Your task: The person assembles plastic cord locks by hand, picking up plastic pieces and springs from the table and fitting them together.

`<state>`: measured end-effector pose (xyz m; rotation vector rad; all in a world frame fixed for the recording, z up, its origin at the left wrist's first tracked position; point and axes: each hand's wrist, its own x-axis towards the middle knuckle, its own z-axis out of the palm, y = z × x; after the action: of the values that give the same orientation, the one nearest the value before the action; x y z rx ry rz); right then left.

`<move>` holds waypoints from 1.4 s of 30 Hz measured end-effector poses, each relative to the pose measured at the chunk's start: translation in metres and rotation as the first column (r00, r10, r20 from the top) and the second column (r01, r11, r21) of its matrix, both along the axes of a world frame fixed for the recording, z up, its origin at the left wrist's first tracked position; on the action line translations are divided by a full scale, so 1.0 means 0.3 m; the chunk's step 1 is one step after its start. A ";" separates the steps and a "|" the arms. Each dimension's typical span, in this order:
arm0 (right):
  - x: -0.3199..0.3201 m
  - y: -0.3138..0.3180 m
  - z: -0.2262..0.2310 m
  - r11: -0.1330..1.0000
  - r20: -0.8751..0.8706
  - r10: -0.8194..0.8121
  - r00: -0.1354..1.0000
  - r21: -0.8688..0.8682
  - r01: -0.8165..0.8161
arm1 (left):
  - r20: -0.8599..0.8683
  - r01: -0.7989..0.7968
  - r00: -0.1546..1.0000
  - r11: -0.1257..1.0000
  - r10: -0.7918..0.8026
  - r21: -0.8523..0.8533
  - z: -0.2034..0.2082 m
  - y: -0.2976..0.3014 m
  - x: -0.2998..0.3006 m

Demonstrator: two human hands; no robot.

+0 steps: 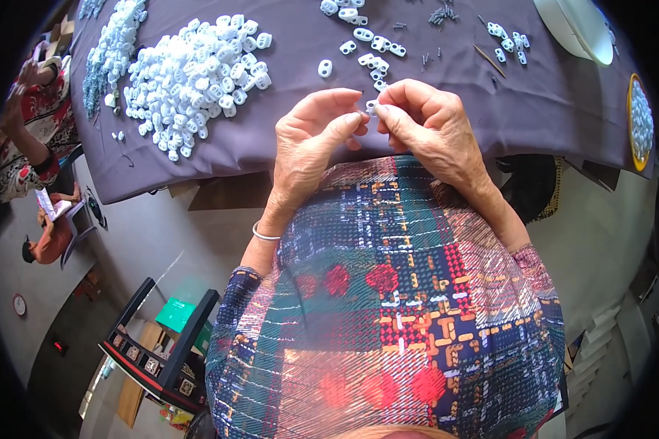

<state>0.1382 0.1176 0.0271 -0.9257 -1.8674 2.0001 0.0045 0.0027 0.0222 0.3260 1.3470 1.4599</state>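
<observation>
Over the front edge of the cloth-covered table, my two hands meet almost fingertip to fingertip. My right hand [438, 130] pinches a small white oval plastic piece with holes [371, 107] between thumb and fingers. Facing it, my left hand [307, 139] is curled with thumb and fingers drawn together; whatever lies in them is too small to make out. Just beyond the fingertips lies a loose line of similar white two-holed pieces [377, 64]. A single white piece [325, 69] sits a little left of them.
A big heap of white pieces [198, 80] covers the table's left. Small dark metal bits [443, 14], a thin wooden stick [489, 61] and a white basin [572, 33] lie beyond. At the right edge is a yellow-rimmed tray [630, 121]. Another person's arm [25, 128] shows at left.
</observation>
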 end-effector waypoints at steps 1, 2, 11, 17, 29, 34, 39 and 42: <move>-0.001 -0.001 0.002 1.000 0.004 0.003 1.000 -0.003 -0.003 | -0.027 0.011 1.000 1.000 -0.012 -0.004 0.000 -0.002 0.001; -0.001 0.000 0.008 1.000 0.021 0.023 1.000 -0.005 -0.023 | -0.021 0.011 1.000 1.000 -0.011 -0.006 0.002 -0.002 0.001; 0.005 0.001 -0.005 0.995 0.077 0.097 0.992 0.016 -0.098 | -0.089 0.081 0.992 0.996 -0.084 -0.040 0.005 -0.004 0.006; 0.006 0.003 -0.024 0.979 0.131 0.137 0.982 0.132 -0.155 | -0.379 0.127 0.914 0.989 -0.145 -0.073 -0.004 -0.009 0.016; -0.004 0.000 -0.054 0.977 0.131 0.081 0.988 -0.209 -0.052 | -0.195 0.033 0.979 0.987 -0.063 -0.155 -0.026 0.003 0.016; -0.011 0.006 -0.060 0.974 0.127 0.059 0.990 -0.223 -0.029 | -0.203 0.098 0.970 0.976 -0.138 -0.195 -0.032 0.004 0.004; -0.013 0.010 -0.060 0.973 0.150 0.047 0.987 -0.229 -0.012 | -0.101 0.061 0.992 0.980 -0.082 -0.190 -0.017 0.011 -0.002; -0.011 0.011 -0.056 0.973 0.135 0.030 0.990 -0.229 0.001 | -0.119 0.088 0.986 0.975 -0.114 -0.206 -0.016 0.009 -0.005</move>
<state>0.1349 0.1210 0.0105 -1.1405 -1.7398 2.2483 0.0030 0.0054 0.0176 0.3584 1.5459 1.2238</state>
